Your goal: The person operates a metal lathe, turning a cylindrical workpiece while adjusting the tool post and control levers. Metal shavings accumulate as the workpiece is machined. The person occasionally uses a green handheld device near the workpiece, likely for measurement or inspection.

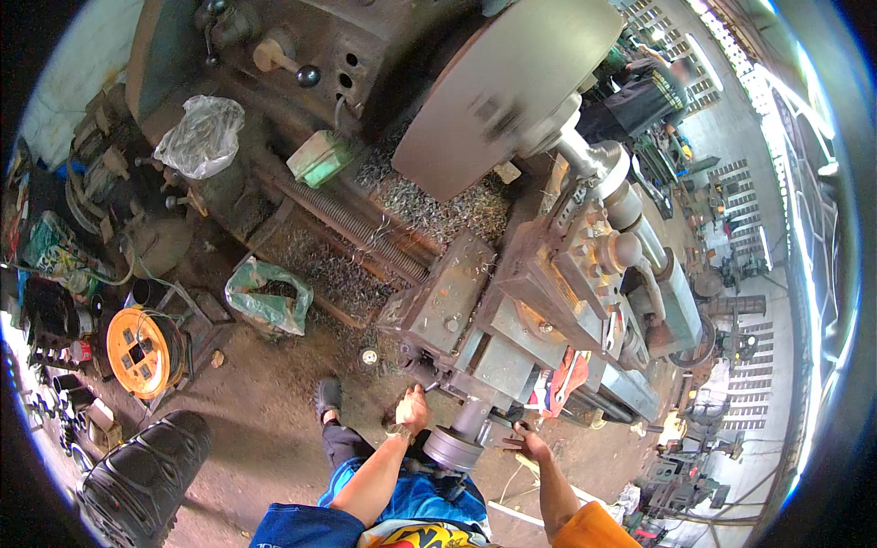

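A large metal lathe fills the middle, its round chuck (512,91) blurred as if turning. Below the carriage (448,292), my left hand (413,411) is closed beside a crank and dark fittings. What its fingers grip is hidden. To the right of the round graduated handwheel (454,447), my right hand (530,443) has its fingers apart, close to a short dark lever. Above my hands stands the tool post (571,283), rusty and bolted. A red and white cloth (559,384) lies on the cross slide, with a shiny metal tool over it.
Metal chips (438,205) heap beneath the chuck. A green plastic bag (269,297) sits left of the bed, and a clear bag (201,137) lies above it. On the floor stand an orange wheel (142,352) and a black ribbed cylinder (146,475). Another person (644,100) is in the background.
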Available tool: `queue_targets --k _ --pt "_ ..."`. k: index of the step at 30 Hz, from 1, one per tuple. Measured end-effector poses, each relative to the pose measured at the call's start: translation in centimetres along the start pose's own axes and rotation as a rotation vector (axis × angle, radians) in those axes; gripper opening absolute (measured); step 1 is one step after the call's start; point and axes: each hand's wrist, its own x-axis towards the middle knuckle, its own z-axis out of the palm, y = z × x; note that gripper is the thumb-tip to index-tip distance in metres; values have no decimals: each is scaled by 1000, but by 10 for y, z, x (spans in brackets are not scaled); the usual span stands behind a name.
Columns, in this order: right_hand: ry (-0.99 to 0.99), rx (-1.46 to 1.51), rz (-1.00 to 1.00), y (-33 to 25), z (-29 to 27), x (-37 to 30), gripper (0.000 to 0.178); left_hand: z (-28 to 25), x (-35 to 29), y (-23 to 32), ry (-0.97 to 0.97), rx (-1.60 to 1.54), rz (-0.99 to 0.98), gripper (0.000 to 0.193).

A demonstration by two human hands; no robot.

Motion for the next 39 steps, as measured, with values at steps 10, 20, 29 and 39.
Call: queue_targets --k 10,20,29,39 --pt "-12 -107 -22 6 -8 5 79 -6 10 -6 -69 52 53 54" --pt "265 -549 -202 -9 11 -16 100 -22 15 3 -196 105 -24 61" --pt "334 -587 -137 -12 39 -13 139 -17 28 -22 -246 180 86 40" --pt "344 -571 -175 -12 30 -14 127 -10 27 -32 -105 133 109 46"
